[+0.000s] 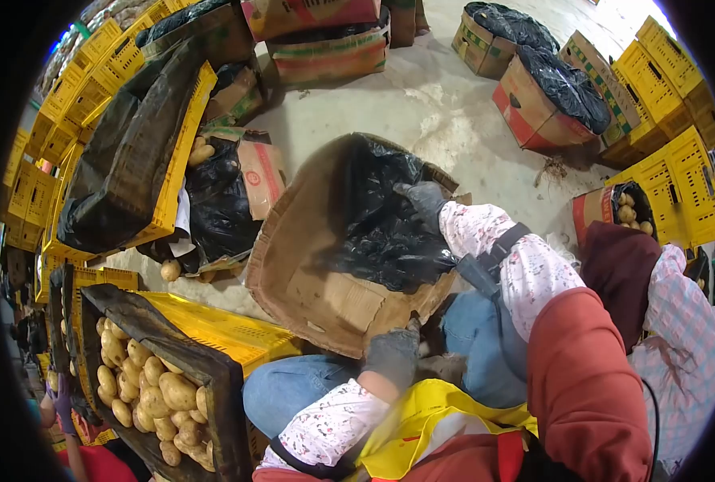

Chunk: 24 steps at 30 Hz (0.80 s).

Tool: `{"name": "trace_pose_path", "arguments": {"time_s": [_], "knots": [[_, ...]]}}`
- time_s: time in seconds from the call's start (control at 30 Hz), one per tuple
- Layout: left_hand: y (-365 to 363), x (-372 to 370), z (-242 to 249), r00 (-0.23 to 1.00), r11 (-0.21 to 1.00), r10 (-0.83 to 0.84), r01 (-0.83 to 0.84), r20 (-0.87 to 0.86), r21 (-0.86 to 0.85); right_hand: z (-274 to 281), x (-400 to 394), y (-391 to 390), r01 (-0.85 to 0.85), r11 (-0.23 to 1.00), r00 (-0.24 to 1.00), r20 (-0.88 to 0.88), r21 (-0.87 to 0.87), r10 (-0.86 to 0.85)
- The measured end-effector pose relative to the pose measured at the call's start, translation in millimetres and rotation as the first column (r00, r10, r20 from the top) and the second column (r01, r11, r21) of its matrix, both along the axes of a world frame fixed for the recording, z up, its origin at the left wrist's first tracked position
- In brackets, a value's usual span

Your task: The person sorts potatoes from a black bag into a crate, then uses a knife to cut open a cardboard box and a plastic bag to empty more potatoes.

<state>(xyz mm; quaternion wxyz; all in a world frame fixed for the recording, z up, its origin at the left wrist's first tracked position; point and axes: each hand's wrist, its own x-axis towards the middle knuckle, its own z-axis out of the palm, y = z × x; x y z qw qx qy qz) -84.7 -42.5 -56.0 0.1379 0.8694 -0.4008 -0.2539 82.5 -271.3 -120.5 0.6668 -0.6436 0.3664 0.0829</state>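
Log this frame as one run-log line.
left hand: grips cardboard box lower edge | right hand: on black liner bag inside box | box: tilted, on lap | left: crate of potatoes

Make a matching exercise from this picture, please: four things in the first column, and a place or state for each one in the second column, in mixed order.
Things:
1. left hand
2. right hand
3. potatoes
4. black plastic liner

Places or states:
A. lying in the lined yellow crate at lower left
B. gloved, holding the near edge of the cardboard box
C. gloved, gripping the black plastic at the far rim of the box
D. crumpled inside the tilted cardboard box

Pairs: 1-B, 2-C, 3-A, 4-D
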Motion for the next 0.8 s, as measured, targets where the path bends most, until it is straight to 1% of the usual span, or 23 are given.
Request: {"name": "trace_pose_path", "arguments": {"time_s": [0.03,0.07,0.1,0.13,0.17,0.2,0.23,0.27,0.3,0.33,0.37,0.4,0.43,0.47,0.5,0.57,0.6,0.63,0.67,0.7,0.73,0.8], "knots": [[4,2,5,1.000,0.999,-0.007,0.008,0.011,-0.049,0,-1,-8,0.045,0.987,0.999,0.019,-0.152,-0.043],[8,5,12,1.000,0.995,-0.019,0.021,0.025,-0.098,-18,0,-20,0.030,0.966,0.997,0.078,-0.255,-0.010],[10,10,26,0.999,0.995,-0.030,0.033,0.027,-0.093,-5,-6,-20,0.042,0.967,0.997,0.080,-0.250,-0.022],[13,15,43,0.999,0.997,-0.020,0.023,0.049,-0.075,24,-15,-17,0.111,0.967,0.981,0.179,-0.228,-0.071],[18,20,51,0.998,0.998,-0.010,0.014,0.066,-0.055,18,-13,-14,0.189,0.968,0.943,0.307,-0.163,-0.133],[27,25,47,0.992,0.997,0.010,0.000,0.126,-0.081,12,-12,-12,0.247,0.965,0.884,0.427,-0.088,-0.188],[34,32,48,0.983,0.994,0.028,-0.008,0.182,-0.107,4,-7,-14,0.267,0.961,0.883,0.419,-0.077,-0.212],[39,38,53,0.979,0.998,0.065,-0.059,0.192,-0.033,-4,-5,-16,0.124,0.979,0.851,0.525,-0.163,-0.020],[38,47,63,0.973,0.993,0.104,-0.114,0.208,0.037,-9,-3,-21,-0.013,0.964,0.776,0.605,-0.266,0.178],[36,54,64,0.975,0.993,0.093,-0.104,0.200,0.046,-3,-6,-30,-0.082,0.917,0.793,0.531,-0.391,0.298],[34,58,65,0.962,0.981,0.192,-0.191,0.193,-0.027,4,-13,-41,-0.083,0.919,0.800,0.524,-0.386,0.293],[31,61,65,0.938,0.955,0.294,-0.279,0.183,-0.104,27,-20,-51,-0.218,0.812,0.843,0.314,-0.541,0.436],[27,61,65,0.937,0.953,0.298,-0.282,0.181,-0.108,41,-26,-63,-0.365,0.666,0.841,0.077,-0.650,0.536],[24,60,63,0.941,0.951,0.292,-0.267,0.170,-0.157,37,-36,-80,-0.496,0.623,0.783,-0.002,-0.605,0.621],[20,59,62,0.945,0.946,0.285,-0.250,0.160,-0.205,30,-49,-94,-0.558,0.558,0.698,0.015,-0.614,0.716],[11,53,62,0.959,0.955,0.254,-0.227,0.129,-0.191,47,-76,-87,-0.606,0.377,0.662,-0.181,-0.701,0.727],[6,48,62,0.970,0.963,0.222,-0.202,0.101,-0.176,44,-80,-85,-0.611,0.378,0.661,-0.185,-0.695,0.727],[0,44,61,0.971,0.964,0.220,-0.201,0.097,-0.173,40,-80,-79,-0.674,0.100,0.496,-0.348,-0.732,0.796],[-6,41,58,0.981,0.975,0.176,-0.161,0.087,-0.156,36,-79,-74,-0.676,-0.186,0.321,-0.513,-0.713,0.796],[-10,37,56,0.988,0.983,0.132,-0.120,0.077,-0.139,34,-77,-69,-0.678,-0.182,0.320,-0.509,-0.712,0.799],[-14,33,53,0.988,0.984,0.130,-0.119,0.078,-0.133,32,-73,-64,-0.686,-0.239,0.231,-0.516,-0.688,0.825],[-22,25,50,0.993,0.979,0.081,-0.062,0.091,-0.196,28,-66,-55,-0.682,-0.353,0.048,-0.520,-0.641,0.853]]}}
